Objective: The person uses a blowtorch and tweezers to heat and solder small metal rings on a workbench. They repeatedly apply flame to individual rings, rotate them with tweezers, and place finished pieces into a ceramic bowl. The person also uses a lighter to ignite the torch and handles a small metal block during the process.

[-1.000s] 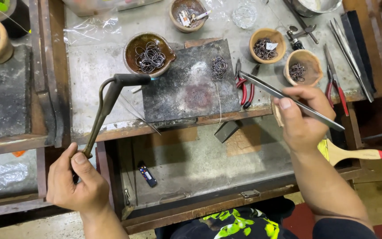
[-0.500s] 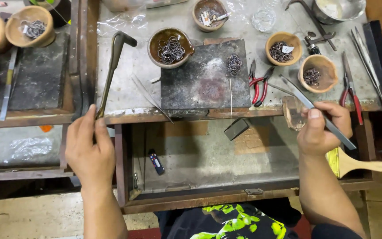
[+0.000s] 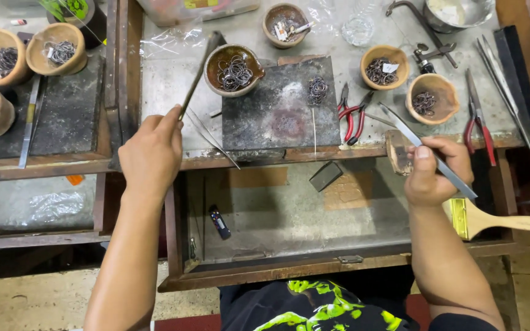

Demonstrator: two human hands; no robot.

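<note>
Fingers of the left hand (image 3: 150, 156) gripped a torch (image 3: 199, 72); the right hand (image 3: 432, 171) clasped tweezers (image 3: 427, 150). Wire rings (image 3: 318, 89) lay on the soldering block (image 3: 277, 113), apparently unsoldered.

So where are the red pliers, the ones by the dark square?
In the head view, the red-handled pliers lie on the bench right of the dark soldering block, above the right hand holding tweezers.

slab (image 3: 277, 107) on bench centre | bowl of rings (image 3: 234, 68) behind its left corner | pliers (image 3: 351, 115) just right of slab | 2 bowls (image 3: 387, 66) further right | open drawer (image 3: 289, 214) in front, below
</note>
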